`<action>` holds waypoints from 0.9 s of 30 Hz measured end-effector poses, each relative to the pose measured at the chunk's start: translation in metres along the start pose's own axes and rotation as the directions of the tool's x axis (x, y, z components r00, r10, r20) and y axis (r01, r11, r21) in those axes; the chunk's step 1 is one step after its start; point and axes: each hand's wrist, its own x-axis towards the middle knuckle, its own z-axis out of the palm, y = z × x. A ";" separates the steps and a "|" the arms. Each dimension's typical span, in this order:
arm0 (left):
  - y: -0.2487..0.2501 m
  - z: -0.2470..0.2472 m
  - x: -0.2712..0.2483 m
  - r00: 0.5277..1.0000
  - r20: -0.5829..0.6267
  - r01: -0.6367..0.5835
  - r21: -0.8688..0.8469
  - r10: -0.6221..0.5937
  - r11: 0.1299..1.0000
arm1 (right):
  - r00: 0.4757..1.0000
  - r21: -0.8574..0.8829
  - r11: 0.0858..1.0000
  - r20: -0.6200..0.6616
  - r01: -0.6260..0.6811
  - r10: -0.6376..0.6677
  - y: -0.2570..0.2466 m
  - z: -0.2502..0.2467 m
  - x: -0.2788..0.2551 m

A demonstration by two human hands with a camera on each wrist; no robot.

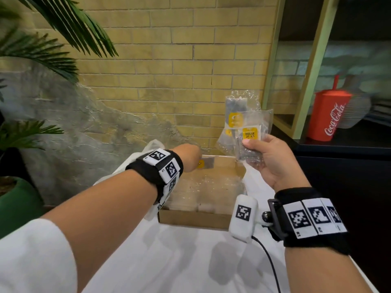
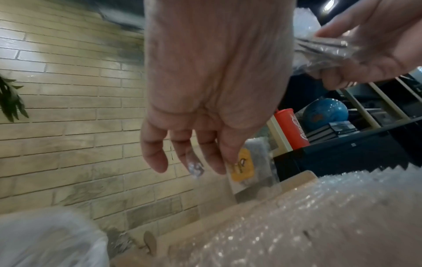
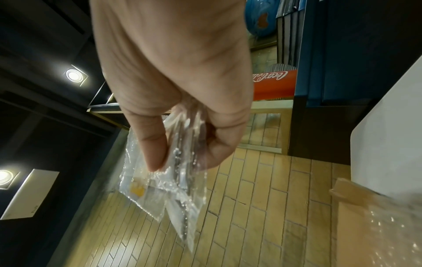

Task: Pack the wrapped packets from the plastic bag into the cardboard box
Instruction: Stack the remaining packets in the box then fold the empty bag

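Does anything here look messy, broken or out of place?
Nothing looks spilled or broken. The right hand grips a loose fan of clear packets, splayed at different angles rather than stacked. The left hand sets one packet at the far wall of the cardboard box, which is lined with bubble wrap.

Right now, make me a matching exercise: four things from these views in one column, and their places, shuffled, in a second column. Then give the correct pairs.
Things
1. bundle of packets
2. single packet
3. cardboard box
4. red Coca-Cola cup

Places
A. on the dark shelf at the right
B. at the fingertips of the left hand, over the box's far edge
C. on the white table, lined with bubble wrap
D. held up in the right hand, above the box

Pairs: 1-D, 2-B, 3-C, 4-A
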 end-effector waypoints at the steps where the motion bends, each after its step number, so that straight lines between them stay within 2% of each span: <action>1: 0.001 0.001 0.002 1.000 0.006 -0.002 0.030 0.002 1.000 | 1.000 0.002 1.000 -0.001 -0.002 0.002 0.000 -0.001 0.000; 5: 0.002 0.001 0.004 1.000 -0.004 0.022 0.023 -0.022 0.999 | 1.000 0.009 1.000 0.012 -0.011 0.011 0.003 -0.002 0.001; 11: 0.005 -0.003 0.003 0.993 -0.112 -0.045 -0.104 0.034 0.994 | 1.000 0.017 1.000 0.019 -0.010 0.009 0.004 -0.003 0.002; 15: 0.010 0.003 0.004 0.986 -0.152 -0.083 -0.083 0.069 0.993 | 1.000 0.006 1.000 0.016 -0.016 0.016 0.004 -0.003 0.001; 23: 0.014 -0.001 -0.001 0.999 0.020 -0.046 0.122 0.044 0.992 | 1.000 0.010 1.000 0.027 -0.010 0.010 0.001 -0.002 -0.001; 27: 0.006 0.008 0.006 0.997 0.058 -0.063 0.067 0.060 0.996 | 1.000 -0.006 1.000 0.024 -0.020 0.020 0.002 -0.002 -0.001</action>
